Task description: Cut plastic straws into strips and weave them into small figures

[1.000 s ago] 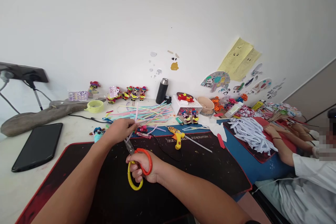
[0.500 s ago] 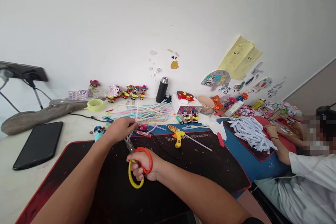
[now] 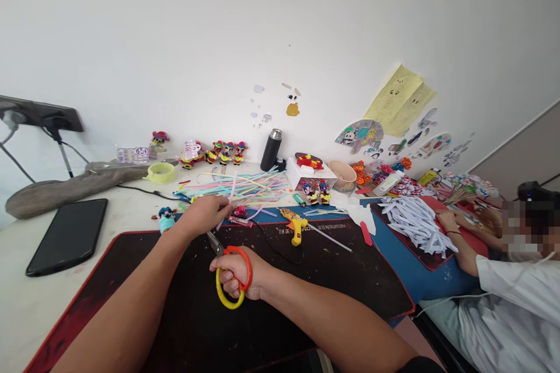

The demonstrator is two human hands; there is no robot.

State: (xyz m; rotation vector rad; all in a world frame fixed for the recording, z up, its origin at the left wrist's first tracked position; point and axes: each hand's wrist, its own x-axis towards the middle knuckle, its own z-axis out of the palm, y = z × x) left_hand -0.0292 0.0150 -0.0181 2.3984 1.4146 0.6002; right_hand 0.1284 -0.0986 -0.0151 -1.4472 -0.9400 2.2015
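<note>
My left hand [image 3: 205, 215] is closed on a thin pale lilac strip [image 3: 233, 186], whose upper end sticks up past the fingers. My right hand [image 3: 236, 274] grips scissors [image 3: 216, 243] by their red and yellow handles. The blades point up and left, just under my left fingers, and their tips are hidden there. Behind my left hand lies a loose heap of pastel strips [image 3: 262, 182]. A small doll with a blue body [image 3: 166, 220] stands left of my left wrist. The yellow glue gun [image 3: 297, 227] rests on the black mat [image 3: 184, 315] to the right.
A phone [image 3: 67, 236] and driftwood [image 3: 74, 186] are at left, near a tape roll [image 3: 161, 173]. Along the wall stand small dolls [image 3: 226, 152], a black thermos [image 3: 271, 150] and a white box [image 3: 315, 178]. At right, a co-worker's hand [image 3: 447, 221] is beside white strips [image 3: 415, 224].
The scissor blades look closer together than before. Both hands stay in nearly the same place, and the view has shifted slightly.
</note>
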